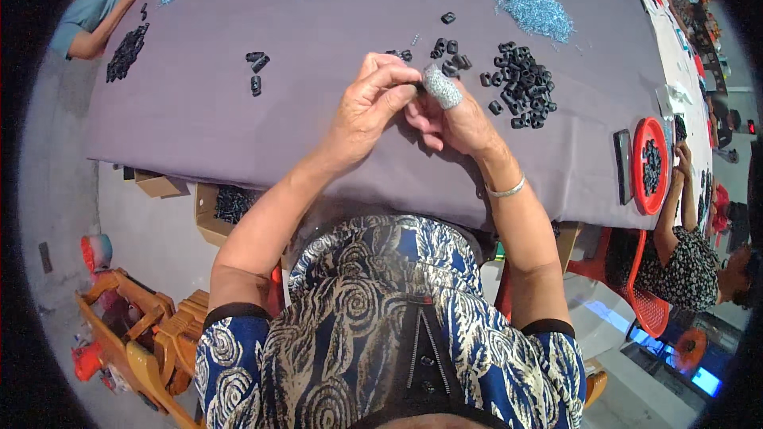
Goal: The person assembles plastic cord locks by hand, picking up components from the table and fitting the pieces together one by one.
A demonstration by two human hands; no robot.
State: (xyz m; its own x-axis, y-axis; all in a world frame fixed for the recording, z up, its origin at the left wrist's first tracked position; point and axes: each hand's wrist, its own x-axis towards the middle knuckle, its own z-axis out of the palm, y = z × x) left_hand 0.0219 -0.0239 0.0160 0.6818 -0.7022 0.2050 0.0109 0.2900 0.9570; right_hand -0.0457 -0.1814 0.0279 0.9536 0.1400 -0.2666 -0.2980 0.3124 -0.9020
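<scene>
My left hand point(366, 110) and my right hand point(462, 121) meet over the near part of the cloth-covered table. Thumb and fingers of the left are pinched on a small black plastic piece point(420, 89), mostly hidden by the fingers. My right hand curls around the same piece from the other side; a grey speckled cover point(442, 86) wraps its thumb. Just beyond the hands lie several loose black plastic pieces point(451, 48). To their right is a heap of similar black pieces point(520, 83), and farther back a pile of small shiny metal springs point(531, 8).
Three black pieces point(257, 61) lie at left. A red tray point(640, 191) of black parts and a dark phone-like slab point(622, 167) sit near the right edge. Co-workers' arms point(119, 20) reach in from both sides. Beneath the table stands a cardboard box point(208, 218).
</scene>
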